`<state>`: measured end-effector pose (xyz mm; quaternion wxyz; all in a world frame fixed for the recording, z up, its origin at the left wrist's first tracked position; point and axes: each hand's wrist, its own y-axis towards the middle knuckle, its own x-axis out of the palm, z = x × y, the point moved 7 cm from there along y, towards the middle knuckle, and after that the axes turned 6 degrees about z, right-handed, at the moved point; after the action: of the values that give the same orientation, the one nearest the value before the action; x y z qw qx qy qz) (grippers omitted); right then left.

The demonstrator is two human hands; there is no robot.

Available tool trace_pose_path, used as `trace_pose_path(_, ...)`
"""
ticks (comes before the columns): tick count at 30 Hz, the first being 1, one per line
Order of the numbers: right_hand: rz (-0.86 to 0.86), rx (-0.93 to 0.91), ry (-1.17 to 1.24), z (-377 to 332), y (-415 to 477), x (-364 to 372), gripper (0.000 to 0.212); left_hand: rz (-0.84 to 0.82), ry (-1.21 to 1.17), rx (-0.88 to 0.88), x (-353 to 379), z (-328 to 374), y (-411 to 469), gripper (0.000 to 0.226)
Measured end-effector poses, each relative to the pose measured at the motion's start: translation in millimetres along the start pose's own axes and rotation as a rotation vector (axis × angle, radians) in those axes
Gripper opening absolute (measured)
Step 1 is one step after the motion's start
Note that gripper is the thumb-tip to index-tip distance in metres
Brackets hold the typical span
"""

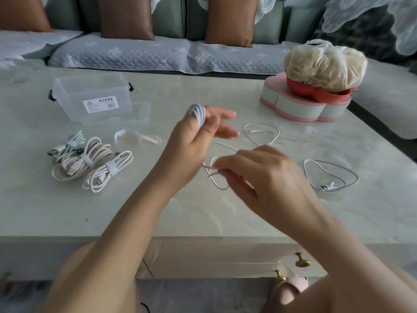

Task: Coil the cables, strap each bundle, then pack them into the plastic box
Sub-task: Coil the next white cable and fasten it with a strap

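Motion blur softens both hands, and the tips of the right hand's fingers cannot be made out sharply. The stretch of white cable [257, 131] passing under that hand is hidden. The left hand [196, 134] is raised over the counter [203, 211] and grips a coil [198, 112] of that cable. Its thumb is curled against the loops, part of which is covered, while two fingers [225, 114] stick out nearly straight. The right hand [264, 175], lower and nearer, pinches the loose run of the cable between curled fingers just above the counter. The remaining length lies in a slack loop beyond it. A second loose cable [327, 187] lies well to the right. On the left three strapped bundles lie together: a green bundle [73, 141], a beige bundle [90, 154] and a braided white bundle [112, 169]. A spare strap [144, 138] lies just beyond them. The clear plastic box [74, 96] stands farther back; its contents cannot be told.
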<state>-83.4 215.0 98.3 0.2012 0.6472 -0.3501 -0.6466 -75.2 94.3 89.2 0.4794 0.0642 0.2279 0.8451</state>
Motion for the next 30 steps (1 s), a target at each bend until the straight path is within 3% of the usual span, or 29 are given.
trace_pose_path(4,0.1,0.064,0.033,11,6,-15,0.014,-0.138,0.212,-0.041,15,-9,-4,0.026)
trace_pose_path(7,0.101,0.03,-0.009,11,9,-13,0.014,-0.143,0.283,-0.059,14,-8,-5,0.039)
trace_pose_path(16,0.191,0.09,0.045,12,18,-22,0.006,-0.176,0.141,-0.097,11,6,-9,0.064)
trace_pose_path(19,0.22,0.197,0.129,23,19,-24,0.017,-0.23,0.098,-0.146,13,5,-11,0.066)
trace_pose_path(24,0.101,0.235,0.181,37,20,-18,0.027,-0.227,0.411,0.104,4,15,-10,0.051)
trace_pose_path(30,0.116,0.238,0.173,40,19,-19,0.02,-0.31,0.493,0.179,10,18,-13,0.049)
